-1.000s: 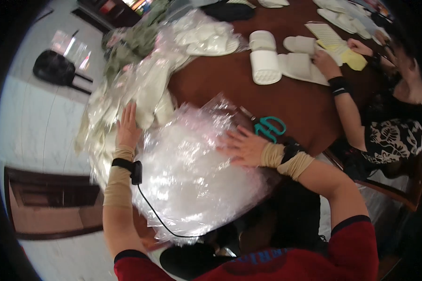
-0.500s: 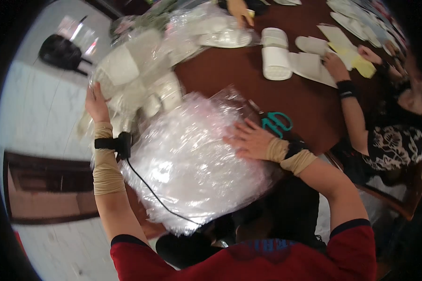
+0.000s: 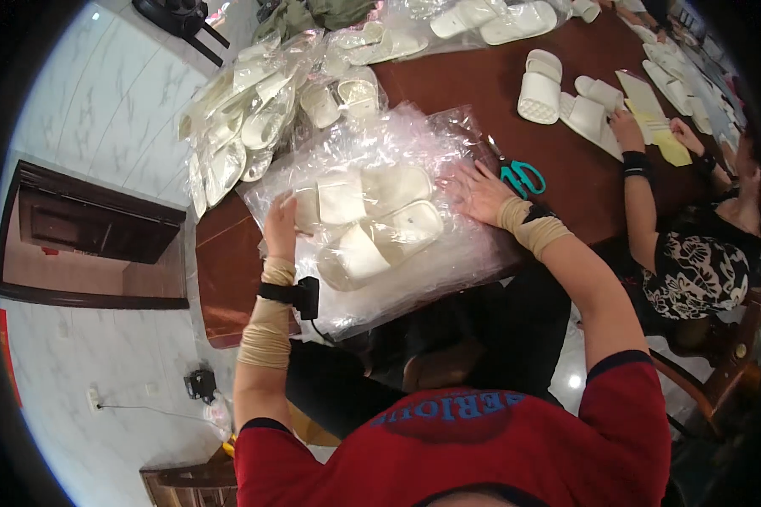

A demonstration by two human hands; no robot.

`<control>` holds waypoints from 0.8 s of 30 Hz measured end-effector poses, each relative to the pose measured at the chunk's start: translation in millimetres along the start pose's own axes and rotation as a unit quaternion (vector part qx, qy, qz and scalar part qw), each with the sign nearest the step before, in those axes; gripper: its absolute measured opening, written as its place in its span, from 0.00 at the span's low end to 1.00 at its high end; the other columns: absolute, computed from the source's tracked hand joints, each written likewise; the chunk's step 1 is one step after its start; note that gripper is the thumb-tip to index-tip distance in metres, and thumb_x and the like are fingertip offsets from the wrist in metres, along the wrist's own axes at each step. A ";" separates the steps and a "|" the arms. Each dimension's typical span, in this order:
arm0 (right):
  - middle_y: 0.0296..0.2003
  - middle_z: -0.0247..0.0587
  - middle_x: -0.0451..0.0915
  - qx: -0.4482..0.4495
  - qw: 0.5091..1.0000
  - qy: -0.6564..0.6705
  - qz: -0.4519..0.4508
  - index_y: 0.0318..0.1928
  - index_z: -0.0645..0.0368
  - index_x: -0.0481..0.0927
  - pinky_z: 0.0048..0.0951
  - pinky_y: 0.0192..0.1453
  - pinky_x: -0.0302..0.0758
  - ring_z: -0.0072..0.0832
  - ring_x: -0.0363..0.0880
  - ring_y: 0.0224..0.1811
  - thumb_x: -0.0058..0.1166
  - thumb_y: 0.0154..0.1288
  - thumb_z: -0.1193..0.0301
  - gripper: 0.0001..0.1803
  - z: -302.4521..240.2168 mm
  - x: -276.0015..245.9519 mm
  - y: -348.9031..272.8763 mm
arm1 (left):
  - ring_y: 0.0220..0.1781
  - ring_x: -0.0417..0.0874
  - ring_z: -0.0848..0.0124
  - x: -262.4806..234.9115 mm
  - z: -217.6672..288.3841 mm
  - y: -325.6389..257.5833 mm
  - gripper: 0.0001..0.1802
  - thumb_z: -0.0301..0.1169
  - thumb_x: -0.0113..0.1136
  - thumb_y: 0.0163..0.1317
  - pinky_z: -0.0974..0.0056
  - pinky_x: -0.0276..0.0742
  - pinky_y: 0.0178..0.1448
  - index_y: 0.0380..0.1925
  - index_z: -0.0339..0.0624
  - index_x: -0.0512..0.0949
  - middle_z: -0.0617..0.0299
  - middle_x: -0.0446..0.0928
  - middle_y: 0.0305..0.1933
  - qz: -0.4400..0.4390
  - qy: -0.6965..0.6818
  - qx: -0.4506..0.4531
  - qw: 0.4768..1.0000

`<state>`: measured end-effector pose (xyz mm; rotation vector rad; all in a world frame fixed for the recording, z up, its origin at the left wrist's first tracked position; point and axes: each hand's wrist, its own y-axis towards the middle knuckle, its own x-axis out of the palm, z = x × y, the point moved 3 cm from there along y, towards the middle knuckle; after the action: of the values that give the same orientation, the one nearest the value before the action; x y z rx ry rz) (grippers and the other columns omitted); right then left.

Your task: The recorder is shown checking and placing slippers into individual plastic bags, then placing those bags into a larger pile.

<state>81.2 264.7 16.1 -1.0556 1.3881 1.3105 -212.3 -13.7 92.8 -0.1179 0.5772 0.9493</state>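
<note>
A pair of off-white slide slippers (image 3: 340, 196) lies side by side on a stack of clear plastic bags (image 3: 380, 308) in front of me. At the left end of the pair, my left hand (image 3: 280, 226) has its fingers closed at the edge of the upper slipper; part of the grip is hidden. My right hand (image 3: 480, 194) rests open on the bags, fingers spread over the plastic, just right of the slippers. Close by its fingertips are scissors with teal handles (image 3: 524, 179). Whether a bag covers the pair is hard to see.
Bagged slippers (image 3: 254, 114) are heaped at the table's far left, with more slippers (image 3: 520, 21) along the back. At right, a co-worker's hands (image 3: 627, 131) handle yellow sheets (image 3: 647, 122) beside white slippers (image 3: 539, 93). The brown table (image 3: 228, 287) ends near me.
The pair of slippers now lies on the bag stack, which was bare before. My left hand has come right from the pile. My right hand stays on the plastic. The view has shifted.
</note>
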 end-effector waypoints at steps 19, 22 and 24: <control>0.33 0.39 0.82 0.210 0.851 0.395 0.277 0.40 0.62 0.79 0.24 0.42 0.74 0.23 0.79 0.35 0.53 0.63 0.73 0.07 -3.8 -138.1 3.2 | 0.77 0.43 0.56 60.1 -26.9 -104.2 0.31 0.47 0.42 0.67 0.38 0.28 0.73 0.70 0.57 0.55 0.64 0.51 0.75 0.068 0.330 0.116 0.934; 0.29 0.39 0.82 0.136 0.891 0.429 0.063 0.38 0.62 0.80 0.25 0.37 0.75 0.24 0.80 0.30 0.52 0.64 0.71 0.08 -44.0 -116.1 26.2 | 0.77 0.43 0.57 60.5 -28.2 -105.2 0.31 0.47 0.41 0.68 0.39 0.28 0.73 0.70 0.58 0.55 0.65 0.50 0.75 0.071 0.331 0.115 0.934; 0.27 0.39 0.82 0.164 0.876 0.450 -0.052 0.37 0.62 0.80 0.26 0.35 0.75 0.25 0.80 0.28 0.52 0.63 0.70 0.09 -37.8 -82.9 20.2 | 0.77 0.43 0.57 62.3 -29.1 -105.3 0.30 0.47 0.42 0.68 0.38 0.28 0.73 0.70 0.59 0.55 0.65 0.50 0.75 0.066 0.326 0.107 0.937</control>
<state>76.0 227.6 101.6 -1.5503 2.0902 0.4276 -113.0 -39.9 20.2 -0.2039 1.3117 0.9655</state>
